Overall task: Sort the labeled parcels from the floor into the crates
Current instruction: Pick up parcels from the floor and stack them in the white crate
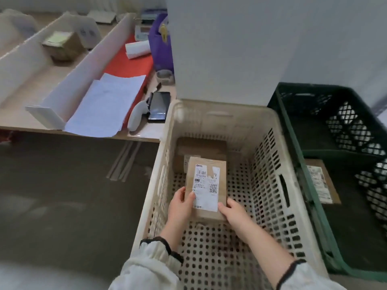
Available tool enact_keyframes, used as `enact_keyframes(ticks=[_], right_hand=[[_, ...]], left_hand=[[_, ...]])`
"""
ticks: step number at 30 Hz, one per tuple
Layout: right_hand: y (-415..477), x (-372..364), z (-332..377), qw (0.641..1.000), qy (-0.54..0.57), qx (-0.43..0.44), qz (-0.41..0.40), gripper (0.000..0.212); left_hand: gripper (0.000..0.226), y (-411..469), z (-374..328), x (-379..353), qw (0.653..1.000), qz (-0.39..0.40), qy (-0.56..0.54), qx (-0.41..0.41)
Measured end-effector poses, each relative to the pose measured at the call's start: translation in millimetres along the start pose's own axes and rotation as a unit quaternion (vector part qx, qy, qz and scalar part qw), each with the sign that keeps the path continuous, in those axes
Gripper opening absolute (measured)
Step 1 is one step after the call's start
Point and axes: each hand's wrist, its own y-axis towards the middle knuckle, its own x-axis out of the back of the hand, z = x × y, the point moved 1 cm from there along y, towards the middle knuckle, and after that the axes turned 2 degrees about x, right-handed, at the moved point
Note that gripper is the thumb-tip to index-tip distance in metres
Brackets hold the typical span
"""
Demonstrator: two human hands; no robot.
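Two hands, your left hand (pixel 181 203) and right hand (pixel 234 212), grip the near end of the labelled parcel (pixel 206 185) inside the cream crate (pixel 270 176), its long axis pointing away from you toward a second parcel (pixel 201 147).

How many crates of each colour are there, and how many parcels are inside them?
Cream crate: 1
Green crate: 1
Brown parcels: 3 (held parcel, parcel behind it, parcel in the green crate)
Total: 5

brown parcel (pixel 206 189) with white label, cream perforated crate (pixel 270 176), dark green crate (pixel 297 143)
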Motion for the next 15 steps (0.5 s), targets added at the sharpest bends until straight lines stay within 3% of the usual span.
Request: enact_keyframes(ticks=[4, 15], right_hand=[[65.3, 2.0, -31.1, 0.998, 0.009, -0.065, 0.000, 0.032], [151.0, -17.4, -87.8, 0.999, -0.029, -0.041, -0.005, 0.025]], left_hand=[[0.047, 61.2, 34.4, -28.4, 1.000, -0.004, 0.005, 0.025], [0.045, 139.9, 121.3, -51.6, 0.999, -0.044, 0.003, 0.031]])
